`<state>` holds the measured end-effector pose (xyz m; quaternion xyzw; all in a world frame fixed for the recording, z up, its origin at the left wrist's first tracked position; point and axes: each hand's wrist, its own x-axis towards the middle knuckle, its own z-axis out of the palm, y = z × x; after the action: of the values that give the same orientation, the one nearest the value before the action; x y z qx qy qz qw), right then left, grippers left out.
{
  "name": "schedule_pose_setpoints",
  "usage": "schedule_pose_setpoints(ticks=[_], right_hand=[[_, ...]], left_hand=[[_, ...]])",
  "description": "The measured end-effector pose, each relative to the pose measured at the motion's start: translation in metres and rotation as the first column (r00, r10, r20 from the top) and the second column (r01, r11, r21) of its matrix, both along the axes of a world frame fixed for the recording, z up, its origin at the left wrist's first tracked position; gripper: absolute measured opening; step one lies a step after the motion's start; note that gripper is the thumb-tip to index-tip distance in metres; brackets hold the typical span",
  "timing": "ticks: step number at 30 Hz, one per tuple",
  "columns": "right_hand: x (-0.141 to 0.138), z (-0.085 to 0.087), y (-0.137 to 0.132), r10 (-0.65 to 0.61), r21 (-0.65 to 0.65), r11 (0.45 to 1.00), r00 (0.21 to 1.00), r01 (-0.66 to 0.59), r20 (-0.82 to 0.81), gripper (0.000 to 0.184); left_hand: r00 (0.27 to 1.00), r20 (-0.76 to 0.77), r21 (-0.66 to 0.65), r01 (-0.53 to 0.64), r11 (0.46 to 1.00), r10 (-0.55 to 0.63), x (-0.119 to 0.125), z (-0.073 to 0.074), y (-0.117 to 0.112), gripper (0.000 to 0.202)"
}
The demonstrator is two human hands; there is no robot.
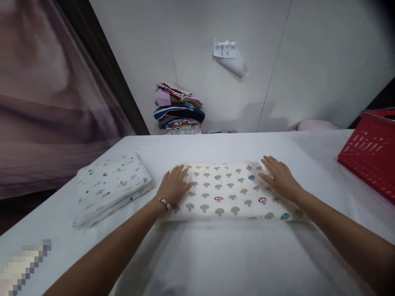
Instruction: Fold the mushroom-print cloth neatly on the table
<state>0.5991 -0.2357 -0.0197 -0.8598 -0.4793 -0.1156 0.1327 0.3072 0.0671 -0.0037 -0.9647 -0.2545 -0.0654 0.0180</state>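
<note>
A white cloth printed with mushrooms (226, 191) lies folded into a wide band on the table in front of me. My left hand (175, 186) rests on its left end, fingers spread and a bracelet at the wrist. Over the right end lies my right hand (279, 176), its fingers apart and flat. A plain whitish sheet (228, 255), seemingly part of the same cloth or one under it, spreads from the band toward me; I cannot tell which. Left of my left hand sits a folded white cloth with small prints (114, 187).
The white table (247, 146) reaches toward a pale wall. A red plastic basket (373, 152) stands at the right edge. Behind the table rises a stack of folded clothes (179, 109). A paper note (225, 49) hangs on the wall; a pinkish curtain (55, 102) drapes at left.
</note>
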Motion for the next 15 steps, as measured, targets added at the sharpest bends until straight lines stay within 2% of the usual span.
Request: schedule_pose_setpoints(ticks=[3, 6, 8, 11, 13, 15], right_hand=[[-0.017, -0.019, -0.011, -0.032, -0.200, 0.980, 0.994, 0.011, -0.104, 0.062], [-0.015, -0.031, -0.011, -0.093, -0.284, 0.958, 0.979, 0.038, -0.181, 0.065], [-0.012, -0.030, -0.009, -0.088, -0.283, 0.959, 0.975, 0.027, -0.204, 0.065], [-0.011, -0.022, -0.015, -0.080, -0.263, 0.965, 0.972, 0.020, -0.220, 0.063], [-0.009, -0.020, -0.032, -0.106, -0.215, 0.974, 0.981, 0.069, -0.165, 0.061], [-0.004, -0.024, -0.059, -0.150, -0.138, 0.981, 0.985, 0.138, -0.084, 0.060]], left_hand=[[0.998, -0.061, -0.055, 0.004, 0.998, -0.007, -0.018, -0.021, -0.018, 0.064], [0.997, -0.074, -0.104, -0.019, 0.994, 0.011, -0.020, -0.031, -0.020, 0.065], [0.998, -0.067, -0.148, -0.023, 0.989, 0.013, -0.017, -0.029, -0.018, 0.064], [0.999, 0.001, -0.223, -0.038, 0.974, 0.039, -0.020, -0.017, -0.018, 0.056], [0.989, 0.109, -0.229, -0.070, 0.971, 0.097, -0.032, -0.008, -0.021, 0.051], [0.954, 0.214, -0.217, -0.164, 0.962, 0.211, -0.050, -0.004, -0.026, 0.048]])
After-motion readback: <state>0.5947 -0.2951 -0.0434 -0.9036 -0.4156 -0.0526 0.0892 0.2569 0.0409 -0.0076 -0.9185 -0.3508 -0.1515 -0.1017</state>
